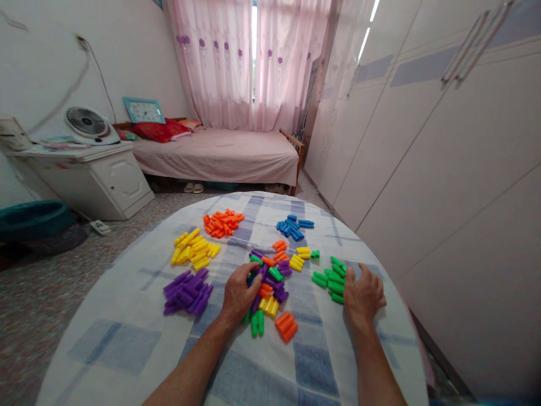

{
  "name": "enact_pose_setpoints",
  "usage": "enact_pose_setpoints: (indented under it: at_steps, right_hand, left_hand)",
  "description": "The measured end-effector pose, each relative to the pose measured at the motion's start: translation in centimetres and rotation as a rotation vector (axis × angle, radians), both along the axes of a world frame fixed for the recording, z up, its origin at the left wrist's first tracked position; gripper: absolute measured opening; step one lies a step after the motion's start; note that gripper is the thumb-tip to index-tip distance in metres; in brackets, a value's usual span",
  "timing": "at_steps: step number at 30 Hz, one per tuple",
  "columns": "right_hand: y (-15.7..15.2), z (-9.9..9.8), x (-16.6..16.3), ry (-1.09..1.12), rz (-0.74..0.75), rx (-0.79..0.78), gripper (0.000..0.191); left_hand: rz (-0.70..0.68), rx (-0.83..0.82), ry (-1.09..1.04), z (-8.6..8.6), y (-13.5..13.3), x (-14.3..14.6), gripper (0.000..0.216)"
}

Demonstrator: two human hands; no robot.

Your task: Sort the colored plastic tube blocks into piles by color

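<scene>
My left hand (240,290) reaches into a mixed pile of small tube-shaped plastic pieces (276,287), coloured purple, orange, green and yellow. Its thumb and forefinger are apart at the pile's left side; the other fingertips are partly hidden. Beside a heap of green tube-shaped pieces (336,285) rests my right hand (364,296), its fingers spread and its thumb touching the heap's right edge. Near the mixed pile lie orange pieces (286,326), green pieces (257,323) and yellow pieces (297,262) in small rows.
Separate heaps of purple (188,293), yellow (194,249), orange (223,223) and blue pieces (292,227) lie on the round table's checked cloth (114,349). Beyond stand a bed (224,149), a white cabinet (122,183) with a fan (88,123), and a wardrobe (443,169) on the right.
</scene>
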State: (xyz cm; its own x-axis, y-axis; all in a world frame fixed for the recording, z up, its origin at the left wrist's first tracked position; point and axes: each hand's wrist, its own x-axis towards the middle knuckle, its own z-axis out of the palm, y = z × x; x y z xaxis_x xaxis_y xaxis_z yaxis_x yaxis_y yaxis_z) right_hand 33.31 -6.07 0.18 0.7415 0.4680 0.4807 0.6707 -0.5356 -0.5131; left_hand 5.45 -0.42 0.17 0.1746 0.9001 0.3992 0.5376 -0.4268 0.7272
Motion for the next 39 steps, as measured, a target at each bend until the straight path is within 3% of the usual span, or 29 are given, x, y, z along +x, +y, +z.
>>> enact_pose_setpoints:
  at_steps: [4, 12, 16, 23, 27, 31, 35, 39]
  right_hand:
    - [0.6, -1.0, 0.5, 0.156, -0.012, -0.016, 0.051]
    - [3.5, -0.4, -0.3, 0.136, 0.12, 0.019, 0.053]
    - [3.0, -0.5, -1.1, 0.078, 0.091, 0.132, 0.052]
    - [1.8, -1.9, 0.5, 0.249, 0.07, 0.193, 0.054]
    - [1.9, -1.8, 0.9, 0.344, 0.127, 0.216, 0.056]
    - [2.2, -1.3, 0.9, 0.38, 0.14, 0.23, 0.056]
    - [2.4, -1.2, 1.2, 0.38, 0.155, 0.179, 0.058]
    - [2.5, -1.4, 1.6, 0.378, 0.177, 0.11, 0.058]
  left_hand:
    - [-0.006, 0.007, -0.006, 0.0, 0.0, 0.0, 0.024]
    - [-0.02, 0.011, -0.027, -0.1, 0.1, 0.0, 0.024]
    - [-0.018, 0.04, -0.026, 0.0, 0.0, 0.0, 0.022]
    - [0.022, 0.25, 0.015, 1.0, -1.1, 0.2, 0.025]
    - [-0.105, 0.226, 0.125, 3.1, -1.4, 2.1, 0.03]
    - [-0.208, 0.16, 0.266, 4.4, 0.2, 5.6, 0.032]
    - [-0.274, 0.062, 0.491, 4.4, 2.2, 8.9, 0.035]
    - [-0.253, -0.001, 0.631, 3.7, 3.2, 10.9, 0.028]
